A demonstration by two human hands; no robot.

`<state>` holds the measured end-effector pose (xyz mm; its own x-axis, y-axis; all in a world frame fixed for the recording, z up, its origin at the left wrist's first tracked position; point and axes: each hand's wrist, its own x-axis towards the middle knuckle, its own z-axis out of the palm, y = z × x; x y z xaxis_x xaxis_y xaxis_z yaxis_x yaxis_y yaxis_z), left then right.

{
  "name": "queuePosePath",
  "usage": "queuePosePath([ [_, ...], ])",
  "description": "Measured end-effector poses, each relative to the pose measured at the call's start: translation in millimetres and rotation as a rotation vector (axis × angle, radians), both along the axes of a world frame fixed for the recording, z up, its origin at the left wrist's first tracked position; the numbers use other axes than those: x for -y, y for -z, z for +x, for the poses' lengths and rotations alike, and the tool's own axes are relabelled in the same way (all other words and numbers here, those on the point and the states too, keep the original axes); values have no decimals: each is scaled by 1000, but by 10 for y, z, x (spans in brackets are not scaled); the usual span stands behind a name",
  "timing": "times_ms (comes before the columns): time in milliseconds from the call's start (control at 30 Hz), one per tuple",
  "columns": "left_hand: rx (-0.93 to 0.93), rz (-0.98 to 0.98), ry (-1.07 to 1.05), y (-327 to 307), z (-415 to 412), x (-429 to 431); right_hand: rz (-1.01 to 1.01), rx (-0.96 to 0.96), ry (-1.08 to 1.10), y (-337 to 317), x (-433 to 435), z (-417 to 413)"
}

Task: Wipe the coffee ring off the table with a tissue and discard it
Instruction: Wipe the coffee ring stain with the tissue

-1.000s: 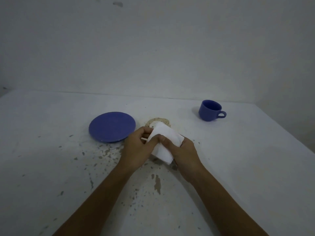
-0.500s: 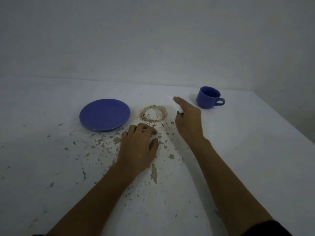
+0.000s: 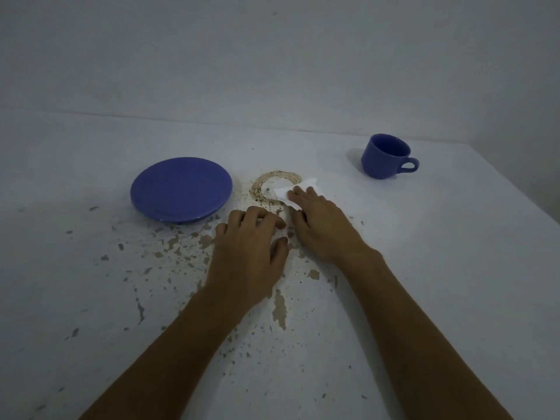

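Pressing the tissue (image 3: 298, 192) flat against the table (image 3: 424, 268), your right hand (image 3: 324, 225) lay palm down with its fingers stretched out over the paper, pinning it rather than gripping it. The tissue sat on the right side of the coffee ring (image 3: 271, 189), touching the stain, with a white corner poking out beyond your fingertips toward the blue cup (image 3: 385, 157). Your left hand (image 3: 248, 250) rested just beside the right one, fingers loosely spread on the tabletop, holding nothing; it looked like a brace for the wipe.

By my reading, you were only at the start of the cleaning. The left and far arcs of the ring showed brown and thick, lying just beside the blue saucer (image 3: 181, 189), and only the right part was covered or perhaps smeared under the tissue; I cannot tell how much had lifted there. Brown specks dotted the surface around the ring and nearer to you, though many of these looked like chipped paint rather than coffee.

What remained, as I judged it, was most of the job: sweeping the tissue across the whole ring, then bunching it up and throwing it away. No bin showed anywhere in view.
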<state>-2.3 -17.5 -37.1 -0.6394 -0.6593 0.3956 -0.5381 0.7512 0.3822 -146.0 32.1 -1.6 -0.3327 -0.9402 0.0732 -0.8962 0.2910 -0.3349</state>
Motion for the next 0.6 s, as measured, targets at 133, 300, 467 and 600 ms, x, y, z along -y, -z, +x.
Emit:
queuePosePath([
  [133,-10,-13,-2,7,8,2,49,7,15,-19,-130,-28],
  [300,-18,-9,7,-7,6,5,81,-30,79,13,30,-141],
  [467,0,-36,0,19,10,17,20,-15,-52,69,84,52],
  [600,3,1,-3,-9,14,13,78,1,-40,47,-115,-68],
])
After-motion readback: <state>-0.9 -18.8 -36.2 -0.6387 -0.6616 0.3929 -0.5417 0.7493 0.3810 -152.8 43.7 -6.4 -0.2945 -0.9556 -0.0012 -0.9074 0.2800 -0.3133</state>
